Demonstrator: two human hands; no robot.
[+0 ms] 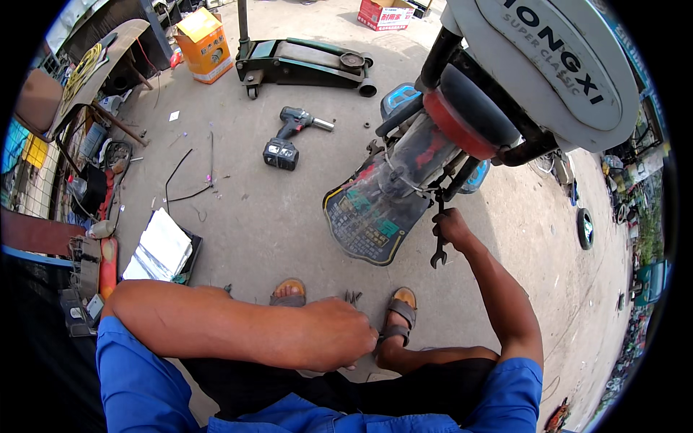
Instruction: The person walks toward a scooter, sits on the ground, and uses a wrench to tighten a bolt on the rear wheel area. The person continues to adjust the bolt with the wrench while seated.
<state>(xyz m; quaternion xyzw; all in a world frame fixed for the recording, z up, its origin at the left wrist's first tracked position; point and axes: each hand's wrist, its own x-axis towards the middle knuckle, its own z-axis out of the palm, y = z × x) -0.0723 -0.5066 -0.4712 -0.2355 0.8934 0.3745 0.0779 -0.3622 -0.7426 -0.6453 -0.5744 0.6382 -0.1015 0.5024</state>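
Observation:
My right hand [453, 228] is closed around a dark open-end wrench [439, 254]. The wrench's upper end is at the side of the rear mudguard [372, 224], next to the frame of a two-wheeler. Its open jaw points down, below my fist. Above the mudguard are a red tail light [456, 124] and a large grey top box [552, 61]. My left hand [338, 332] is curled closed in front of my knees, and its fingers are mostly hidden. Small metal pieces [353, 296] lie on the ground just beyond it, between my sandalled feet.
A cordless impact wrench [292, 133] lies on the concrete, left of the mudguard. Further back are a floor jack [307, 63], an orange carton [204, 47] and a red-white box [385, 13]. White papers [160, 249] lie at left, near a cluttered table [101, 68].

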